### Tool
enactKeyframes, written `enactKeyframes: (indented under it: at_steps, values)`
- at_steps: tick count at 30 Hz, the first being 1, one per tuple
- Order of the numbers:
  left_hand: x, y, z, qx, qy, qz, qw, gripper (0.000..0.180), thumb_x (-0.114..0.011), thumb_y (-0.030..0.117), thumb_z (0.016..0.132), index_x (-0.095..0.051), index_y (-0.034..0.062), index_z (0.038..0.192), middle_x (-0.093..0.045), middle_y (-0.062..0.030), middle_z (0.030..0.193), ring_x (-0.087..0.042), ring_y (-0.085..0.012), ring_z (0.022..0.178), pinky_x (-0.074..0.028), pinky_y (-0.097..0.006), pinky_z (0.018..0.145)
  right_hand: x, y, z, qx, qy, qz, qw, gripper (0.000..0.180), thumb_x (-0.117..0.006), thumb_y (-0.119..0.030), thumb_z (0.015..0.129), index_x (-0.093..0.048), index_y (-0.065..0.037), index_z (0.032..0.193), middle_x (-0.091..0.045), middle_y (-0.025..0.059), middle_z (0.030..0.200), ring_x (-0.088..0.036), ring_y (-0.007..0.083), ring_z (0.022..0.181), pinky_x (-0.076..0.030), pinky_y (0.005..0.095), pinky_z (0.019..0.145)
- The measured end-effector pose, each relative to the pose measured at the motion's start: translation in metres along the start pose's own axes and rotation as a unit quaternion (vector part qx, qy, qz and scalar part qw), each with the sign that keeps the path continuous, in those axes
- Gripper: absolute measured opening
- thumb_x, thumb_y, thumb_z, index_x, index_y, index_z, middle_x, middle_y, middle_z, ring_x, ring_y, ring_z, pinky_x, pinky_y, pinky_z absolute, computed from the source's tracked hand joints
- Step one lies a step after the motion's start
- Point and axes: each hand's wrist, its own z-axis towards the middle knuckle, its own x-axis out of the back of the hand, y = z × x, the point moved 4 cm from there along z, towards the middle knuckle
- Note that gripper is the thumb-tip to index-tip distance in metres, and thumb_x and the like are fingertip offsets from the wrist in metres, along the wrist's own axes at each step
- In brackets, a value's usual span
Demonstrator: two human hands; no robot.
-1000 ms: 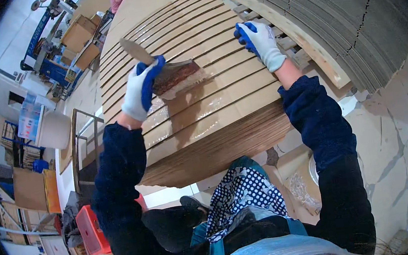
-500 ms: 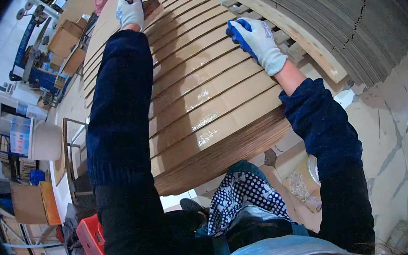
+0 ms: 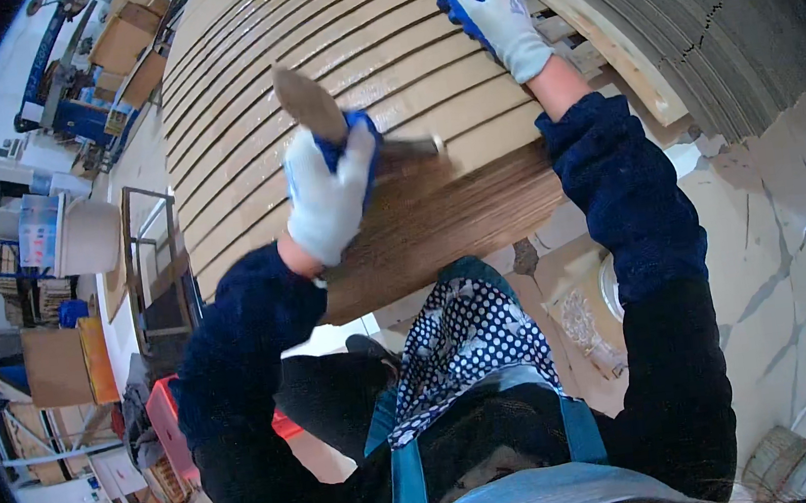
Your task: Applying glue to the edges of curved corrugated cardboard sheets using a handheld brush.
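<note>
My left hand (image 3: 331, 185), in a white glove with blue palm and fingers, is closed round a wide brush (image 3: 308, 101). The brush has a wooden handle, and its bristle end is smeared by motion over the near edge of the stack. Beneath it lie tan cardboard sheets (image 3: 254, 169), fanned out so that each shows a narrow strip, some with a wet gloss. My right hand (image 3: 496, 22), gloved alike, rests at the right edge of these sheets with its fingers curled in. What those fingers grip, if anything, is hidden.
On the right rises a tall stack of grey cardboard (image 3: 654, 14), beside a wooden pallet board (image 3: 587, 32). A round tub (image 3: 611, 287) stands on the floor near my right arm. At left are a metal frame (image 3: 134, 272), a red crate (image 3: 170, 427) and cardboard boxes (image 3: 56, 365).
My left hand has drawn the brush from the far end of the fanned sheets toward me, to their near edge. My right hand has shifted slightly away along the right edge.
</note>
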Motion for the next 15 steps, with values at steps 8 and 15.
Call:
enactKeyframes:
  at_steps: [8,15]
  values:
    - [0.005,0.019,0.028,0.025,0.033,-0.036,0.999,0.013,-0.057,0.012,0.083,-0.058,-0.0004,0.078,-0.055,-0.0051,0.061,-0.049,-0.0114,0.051,-0.04,-0.026,0.048,0.007,-0.02,-0.014,-0.009,0.003,0.091,0.996,0.03,-0.055,-0.034,0.086,-0.064,-0.005,0.082,-0.06,-0.0002,0.066,-0.051,0.0064,0.051,-0.04,0.0205,0.047]
    - [-0.011,0.022,-0.05,-0.055,0.028,-0.002,0.998,0.014,-0.062,0.01,0.078,-0.058,-0.0003,0.087,-0.058,-0.0086,0.066,-0.057,-0.0188,0.056,-0.046,-0.027,0.055,0.019,-0.04,-0.015,0.051,0.08,-0.103,0.99,0.031,-0.049,-0.033,0.081,-0.062,-0.006,0.072,-0.059,0.0129,0.06,-0.058,0.0305,0.059,-0.044,0.0396,0.056]
